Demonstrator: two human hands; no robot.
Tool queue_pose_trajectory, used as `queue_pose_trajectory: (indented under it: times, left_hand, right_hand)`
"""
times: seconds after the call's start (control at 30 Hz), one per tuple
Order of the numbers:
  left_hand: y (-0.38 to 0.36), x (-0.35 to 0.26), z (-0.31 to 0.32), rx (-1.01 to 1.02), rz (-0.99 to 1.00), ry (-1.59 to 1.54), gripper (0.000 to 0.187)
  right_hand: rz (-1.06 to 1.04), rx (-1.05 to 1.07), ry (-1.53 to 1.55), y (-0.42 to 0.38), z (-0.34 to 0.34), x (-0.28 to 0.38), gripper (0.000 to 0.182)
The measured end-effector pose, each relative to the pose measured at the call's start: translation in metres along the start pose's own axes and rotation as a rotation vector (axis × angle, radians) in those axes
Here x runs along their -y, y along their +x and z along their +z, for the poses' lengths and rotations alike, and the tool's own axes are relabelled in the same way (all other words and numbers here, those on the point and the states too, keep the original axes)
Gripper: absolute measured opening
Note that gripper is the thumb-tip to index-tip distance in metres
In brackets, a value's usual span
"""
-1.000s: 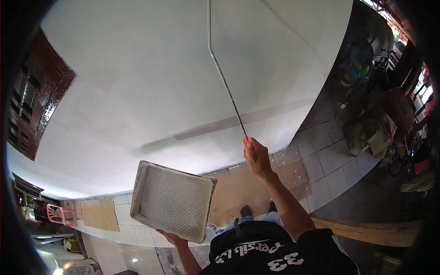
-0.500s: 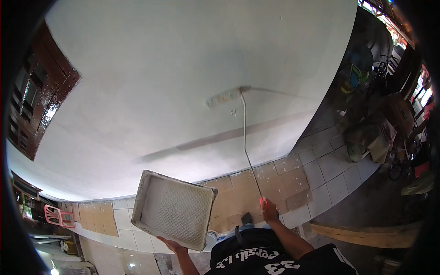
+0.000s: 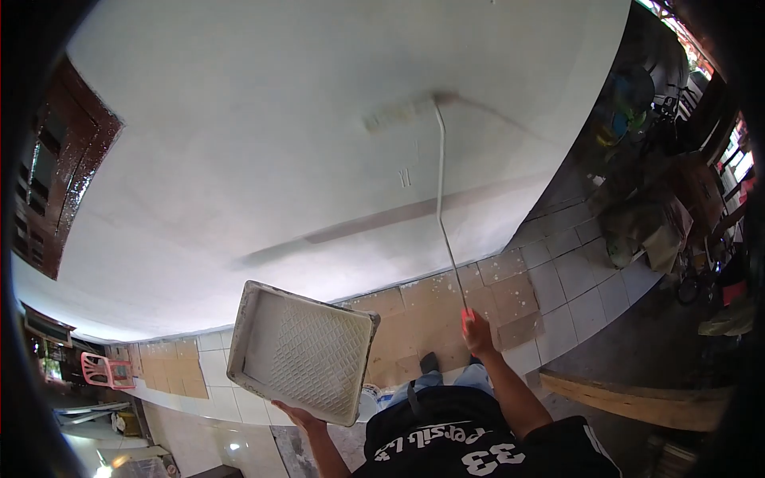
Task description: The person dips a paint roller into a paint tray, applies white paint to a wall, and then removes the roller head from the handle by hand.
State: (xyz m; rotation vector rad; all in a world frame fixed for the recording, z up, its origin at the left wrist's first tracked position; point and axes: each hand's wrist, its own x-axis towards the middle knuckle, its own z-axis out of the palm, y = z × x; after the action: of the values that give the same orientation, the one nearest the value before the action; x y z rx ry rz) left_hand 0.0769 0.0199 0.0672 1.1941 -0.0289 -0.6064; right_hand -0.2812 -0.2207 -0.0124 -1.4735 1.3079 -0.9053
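My right hand (image 3: 476, 333) is closed round the red handle of a paint roller (image 3: 441, 179). Its long bent wire frame reaches up the white wall (image 3: 239, 159), where the blurred roller head lies against the surface. A few short drip-like streaks show on the wall under it. At lower left, my left hand (image 3: 300, 416) supports a paint tray (image 3: 307, 350) along its bottom edge; part of the fingers is hidden beneath it. The tray tilts, showing a ridged bed coated with pale paint.
Paint-spotted cardboard (image 3: 422, 319) covers the floor along the wall. A bucket (image 3: 368, 402) stands close to my body. Wooden shutters (image 3: 64, 167) and a pink chair (image 3: 107, 371) are at left. A wooden beam (image 3: 629, 402) and cluttered items lie at right.
The roller has moved up the wall, and my right hand has risen with it. My left hand and the tray have shifted slightly upward in view.
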Motion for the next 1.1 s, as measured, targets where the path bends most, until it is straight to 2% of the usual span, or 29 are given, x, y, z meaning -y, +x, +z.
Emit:
queue_pose_trajectory:
  times: [0.1,0.2,0.27,0.37,0.47,0.5,0.6,0.87,0.97,1.1]
  left_hand:
    - [-0.006,-0.007,0.013,-0.025,-0.044,0.0,0.078]
    - [-0.004,-0.007,0.016,-0.027,-0.069,-0.01,0.078]
    - [0.008,0.003,0.0,-0.048,-0.079,0.013,0.079]
    - [0.005,0.003,0.01,-0.026,-0.085,0.037,0.08]
    - [0.014,0.011,-0.002,0.018,-0.05,0.061,0.08]
    - [0.011,0.008,0.002,0.012,-0.051,0.077,0.08]
    - [0.001,0.005,0.017,0.002,-0.068,0.102,0.08]
    - [-0.001,-0.002,0.035,-0.037,-0.136,0.08,0.08]
    - [-0.005,-0.002,0.035,0.048,-0.136,0.078,0.079]
    - [0.0,0.009,0.026,0.039,-0.121,0.088,0.078]
  right_hand:
    - [0.077,0.018,-0.169,-0.061,-0.012,-0.088,0.068]
    - [0.267,0.052,-0.235,-0.096,-0.031,-0.089,0.069]
    - [0.302,0.061,-0.263,-0.107,-0.041,-0.087,0.067]
    - [0.359,0.082,-0.215,-0.117,-0.059,-0.05,0.063]
    - [0.41,0.168,-0.379,-0.149,-0.079,-0.044,0.051]
    - [0.417,0.231,-0.323,-0.163,-0.09,-0.047,0.049]
    - [0.793,0.279,0.042,-0.164,-0.105,0.021,0.046]
    - [0.918,0.308,0.435,-0.072,-0.064,0.129,0.048]
    - [0.91,0.32,0.464,-0.06,-0.076,0.173,0.047]
    - [0.915,0.337,0.52,-0.059,-0.103,0.228,0.042]
